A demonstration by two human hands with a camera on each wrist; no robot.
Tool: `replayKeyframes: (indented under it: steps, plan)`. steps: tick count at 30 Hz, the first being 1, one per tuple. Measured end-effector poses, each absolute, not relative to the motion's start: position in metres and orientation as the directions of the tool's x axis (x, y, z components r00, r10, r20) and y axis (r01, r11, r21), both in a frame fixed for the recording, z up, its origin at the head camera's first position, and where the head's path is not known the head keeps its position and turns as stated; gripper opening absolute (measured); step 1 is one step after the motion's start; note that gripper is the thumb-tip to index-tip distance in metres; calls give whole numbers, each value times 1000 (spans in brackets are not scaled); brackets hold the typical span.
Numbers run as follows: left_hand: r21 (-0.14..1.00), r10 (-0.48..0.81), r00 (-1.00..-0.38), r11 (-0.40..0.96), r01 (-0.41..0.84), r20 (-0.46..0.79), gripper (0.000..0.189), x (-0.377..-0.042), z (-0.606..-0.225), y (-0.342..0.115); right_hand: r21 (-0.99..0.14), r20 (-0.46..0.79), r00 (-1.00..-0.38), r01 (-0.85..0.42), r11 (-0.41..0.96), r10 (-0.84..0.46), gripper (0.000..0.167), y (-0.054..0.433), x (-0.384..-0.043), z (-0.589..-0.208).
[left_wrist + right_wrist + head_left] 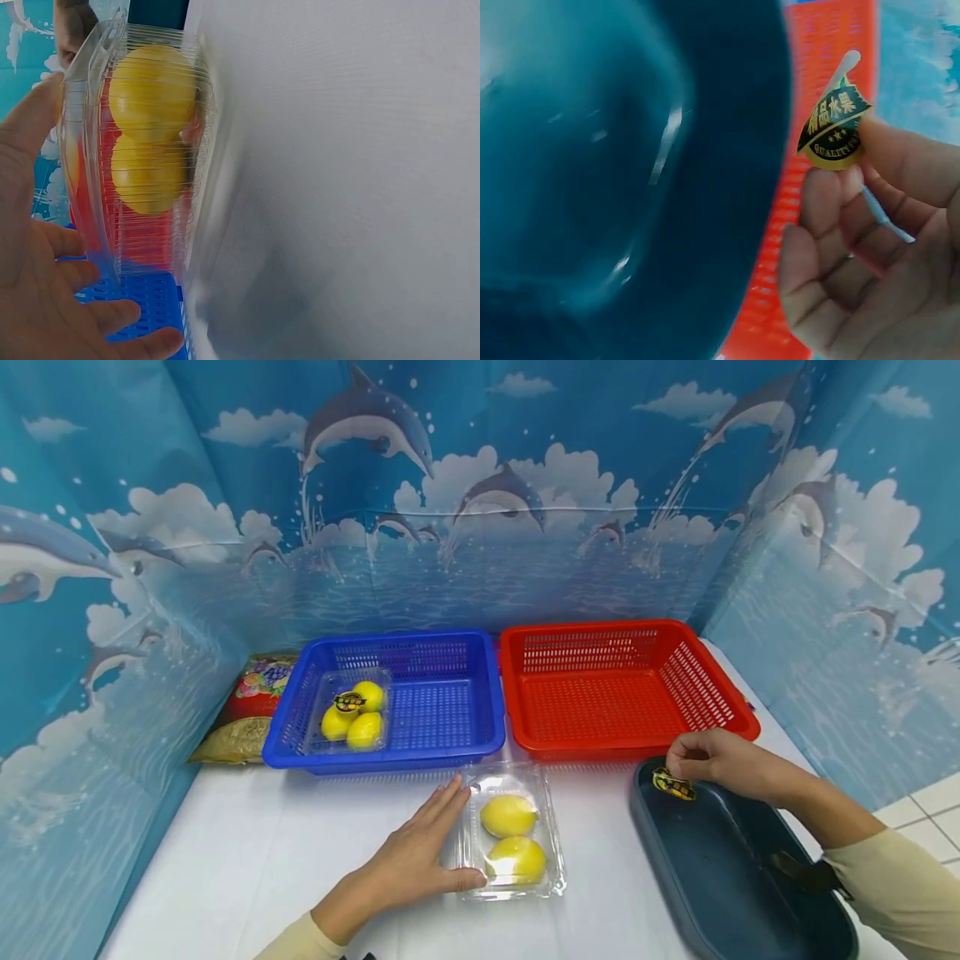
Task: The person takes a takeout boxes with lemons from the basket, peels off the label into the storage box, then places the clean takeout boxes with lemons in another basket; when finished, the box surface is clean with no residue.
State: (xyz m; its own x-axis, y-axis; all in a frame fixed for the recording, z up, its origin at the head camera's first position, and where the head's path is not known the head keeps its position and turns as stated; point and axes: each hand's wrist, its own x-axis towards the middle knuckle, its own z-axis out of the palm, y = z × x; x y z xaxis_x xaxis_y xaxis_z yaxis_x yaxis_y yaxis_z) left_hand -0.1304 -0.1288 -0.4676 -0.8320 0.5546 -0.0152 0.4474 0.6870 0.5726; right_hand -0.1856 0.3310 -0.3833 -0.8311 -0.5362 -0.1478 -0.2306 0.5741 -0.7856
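A clear plastic clamshell box with two lemons in it lies on the white table. My left hand rests against the box's left side, thumb and fingers spread; the left wrist view shows the fingers straight beside the box. Over the far end of a dark teal basin, my right hand pinches a black and gold sticker label between thumb and fingertips. The label is partly curled, with a pale strip at its top.
A blue basket at the back holds another clear box with three lemons and a label on its lid. Right of it stands a red basket. A red and gold bag lies at the left, before a dolphin-print curtain.
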Motion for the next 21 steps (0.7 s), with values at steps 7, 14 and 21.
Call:
replayKeyframes:
  steps: [7,14,21]
  plan:
    - [581,554,-832,681,445,-12,110,-130,-469,-128,-792,-142,-793,-268,549,-593,11,343,-186,-403]
    - [574,555,-831,685,449,-13,110,-130,-470,-129,-811,-187,-791,-211,546,-583,8,342,-189,-424]
    - [580,560,-828,678,452,-10,110,-129,-471,-129,-820,-277,-766,-126,559,-580,11,343,-192,-434]
